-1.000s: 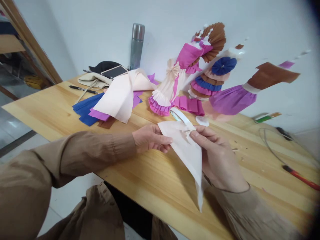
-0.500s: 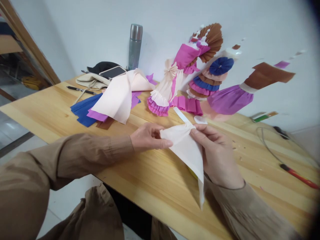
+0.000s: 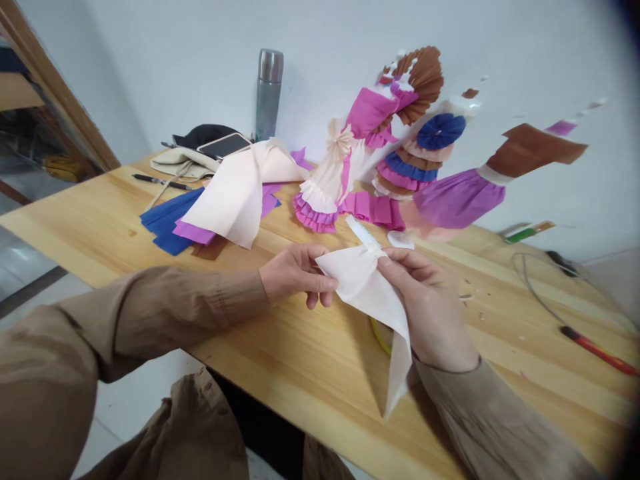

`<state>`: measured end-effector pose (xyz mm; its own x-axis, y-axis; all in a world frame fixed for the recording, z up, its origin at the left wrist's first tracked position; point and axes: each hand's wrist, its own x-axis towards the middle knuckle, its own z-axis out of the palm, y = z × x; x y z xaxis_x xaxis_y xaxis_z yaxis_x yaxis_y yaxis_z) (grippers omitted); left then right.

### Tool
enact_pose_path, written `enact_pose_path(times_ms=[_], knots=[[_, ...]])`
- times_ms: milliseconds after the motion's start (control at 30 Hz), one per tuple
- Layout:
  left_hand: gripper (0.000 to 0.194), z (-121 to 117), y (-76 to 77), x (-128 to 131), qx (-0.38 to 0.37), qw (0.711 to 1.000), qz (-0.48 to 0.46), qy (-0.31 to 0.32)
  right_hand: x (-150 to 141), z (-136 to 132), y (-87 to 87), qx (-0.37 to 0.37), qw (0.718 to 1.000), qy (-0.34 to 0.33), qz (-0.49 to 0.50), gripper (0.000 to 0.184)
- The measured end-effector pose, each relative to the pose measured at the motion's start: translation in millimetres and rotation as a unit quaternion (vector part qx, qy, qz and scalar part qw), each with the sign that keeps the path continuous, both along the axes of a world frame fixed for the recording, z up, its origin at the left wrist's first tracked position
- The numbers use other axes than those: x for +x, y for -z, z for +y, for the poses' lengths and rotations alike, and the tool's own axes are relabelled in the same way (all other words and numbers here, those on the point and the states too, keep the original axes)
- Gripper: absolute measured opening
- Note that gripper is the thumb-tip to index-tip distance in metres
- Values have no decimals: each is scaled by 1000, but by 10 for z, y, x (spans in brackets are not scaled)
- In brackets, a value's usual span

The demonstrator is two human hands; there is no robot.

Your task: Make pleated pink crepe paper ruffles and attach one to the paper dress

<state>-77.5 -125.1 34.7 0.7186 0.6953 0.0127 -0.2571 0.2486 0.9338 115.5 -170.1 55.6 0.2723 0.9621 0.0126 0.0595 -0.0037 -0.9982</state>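
Note:
A sheet of white crepe paper is held between both hands above the table, gathered into small folds along its top edge. My left hand pinches its left corner between thumb and fingers. Over the gathered part, my right hand is closed with thumb against fingers, and the rest of the sheet hangs down below it. Just behind the gathers a white strip, apparently part of a tape roll, shows; the sheet hides the rest. A yellow curved edge peeks out under the paper.
Crepe paper dresses lean against the wall. Stacked crepe sheets, a phone, a pen and a flask stand or lie at the left. At the right are a red-handled tool with a cord and a green-handled tool.
More of the sheet's top edge is bunched at my right fingers. The hanging lower corner has swung left, baring the yellow edge. The view has shifted slightly.

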Motion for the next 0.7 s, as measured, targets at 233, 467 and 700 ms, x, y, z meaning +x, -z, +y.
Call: enact_pose_path(times_ms=[233,467,700], knots=[[37,48,24,-29,0,990,117,82,-25,-14,-2,-2,1000,5,6,26],[37,35,-75,-103,248,921,193,-231,-27,-31,26,23,996,-26,-84,23],[30,124,-116,-126,571,786,164,-171,-110,-93,-7,52,969,-128,-203,17]])
